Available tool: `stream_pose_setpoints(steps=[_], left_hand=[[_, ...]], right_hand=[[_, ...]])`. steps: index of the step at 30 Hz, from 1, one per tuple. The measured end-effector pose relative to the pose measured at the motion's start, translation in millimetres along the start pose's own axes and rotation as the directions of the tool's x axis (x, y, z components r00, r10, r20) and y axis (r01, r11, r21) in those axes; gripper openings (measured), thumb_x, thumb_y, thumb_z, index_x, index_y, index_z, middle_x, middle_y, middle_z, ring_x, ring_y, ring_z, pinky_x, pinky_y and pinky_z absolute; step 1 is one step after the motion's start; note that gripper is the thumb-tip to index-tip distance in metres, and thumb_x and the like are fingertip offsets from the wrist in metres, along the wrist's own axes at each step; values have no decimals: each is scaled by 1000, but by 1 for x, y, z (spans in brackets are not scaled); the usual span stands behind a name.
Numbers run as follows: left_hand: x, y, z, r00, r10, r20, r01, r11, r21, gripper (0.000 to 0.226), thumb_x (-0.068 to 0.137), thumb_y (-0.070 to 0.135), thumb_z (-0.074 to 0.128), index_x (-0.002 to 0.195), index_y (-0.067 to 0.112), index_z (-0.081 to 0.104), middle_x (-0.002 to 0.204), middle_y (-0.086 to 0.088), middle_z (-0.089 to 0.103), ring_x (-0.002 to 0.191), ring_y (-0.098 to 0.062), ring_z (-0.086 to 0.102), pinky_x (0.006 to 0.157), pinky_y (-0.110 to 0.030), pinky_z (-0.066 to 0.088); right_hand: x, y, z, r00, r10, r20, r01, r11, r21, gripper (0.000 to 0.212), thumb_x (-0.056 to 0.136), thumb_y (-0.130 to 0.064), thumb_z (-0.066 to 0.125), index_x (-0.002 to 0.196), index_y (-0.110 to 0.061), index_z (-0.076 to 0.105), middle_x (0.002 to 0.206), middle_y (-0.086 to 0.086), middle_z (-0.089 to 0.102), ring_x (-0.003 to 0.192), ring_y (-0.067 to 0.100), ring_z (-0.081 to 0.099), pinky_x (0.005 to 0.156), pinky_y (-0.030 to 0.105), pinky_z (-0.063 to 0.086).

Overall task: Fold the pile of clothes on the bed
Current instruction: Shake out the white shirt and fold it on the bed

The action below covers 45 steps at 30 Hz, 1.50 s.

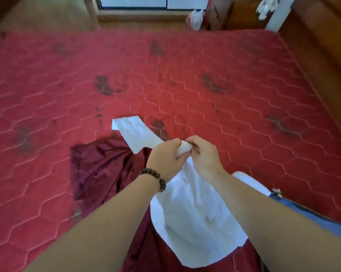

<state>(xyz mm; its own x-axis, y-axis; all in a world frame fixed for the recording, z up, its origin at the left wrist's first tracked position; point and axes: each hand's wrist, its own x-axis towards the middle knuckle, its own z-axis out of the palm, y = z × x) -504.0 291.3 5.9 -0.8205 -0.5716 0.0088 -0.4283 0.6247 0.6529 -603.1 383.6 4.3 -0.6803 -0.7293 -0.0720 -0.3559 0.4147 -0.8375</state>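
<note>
White shirt [195, 209] lies at the near edge of the bed [205, 75], over a maroon garment [100, 169]. I see left hand [165, 157] and right hand [204, 154] both pinching its bunched top. Advise spreading it flat before creasing.

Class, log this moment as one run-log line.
stage: folding | left hand + right hand: pinching white shirt | maroon garment: unfolded on bed
</note>
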Motion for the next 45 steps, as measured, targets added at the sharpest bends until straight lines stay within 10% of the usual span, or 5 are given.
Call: stream_pose_setpoints(steps=[8, 16, 23, 30, 45], left_hand=[[6, 145, -194, 992, 68, -108, -96, 954, -282, 34, 90, 33, 58, 120, 18, 57, 116, 11, 59, 104, -5, 55, 92, -28, 44], [9, 293, -294, 939, 326, -106, -342, 915, -216, 52, 97, 48, 37, 62, 11, 37, 58, -4, 37, 55, -14, 31, 52, -26, 26], [19, 386, -338, 896, 410, -172, -440, 873, -209, 27, 100, 24, 40, 83, 9, 54, 76, 2, 52, 73, -16, 48, 63, -27, 38], [19, 416, -397, 818, 542, -193, -575, 787, -226, 35, 93, 28, 59, 71, 3, 48, 67, -4, 40, 61, -15, 36, 57, -27, 30], [-4, 432, -473, 728, 607, 319, -413, 759, -503, 36, 63, 33, 84, 87, 10, 73, 87, -7, 72, 73, -16, 68, 64, -25, 54]], right_hand=[[-14, -217, -148, 977, -182, -106, 187, 982, 38, 30, 79, 7, 51, 83, -16, 70, 78, -12, 65, 69, -10, 56, 65, 4, 38], [-51, -348, -280, 894, -382, -234, 391, 920, -11, 18, 89, 1, 57, 94, -5, 73, 86, 5, 71, 71, -4, 61, 70, 19, 53], [-96, -399, -356, 941, -194, -278, 233, 965, 117, 33, 90, -42, 58, 102, -14, 70, 97, 2, 72, 91, 13, 66, 82, 30, 52], [-115, -405, -398, 872, -205, -444, 175, 979, -108, 31, 89, -14, 56, 60, -7, 49, 60, 2, 45, 61, 17, 43, 58, 27, 32], [-138, -424, -438, 940, -232, -250, 272, 952, 138, 49, 83, -58, 61, 91, -11, 72, 97, 14, 72, 89, 31, 69, 83, 43, 52]])
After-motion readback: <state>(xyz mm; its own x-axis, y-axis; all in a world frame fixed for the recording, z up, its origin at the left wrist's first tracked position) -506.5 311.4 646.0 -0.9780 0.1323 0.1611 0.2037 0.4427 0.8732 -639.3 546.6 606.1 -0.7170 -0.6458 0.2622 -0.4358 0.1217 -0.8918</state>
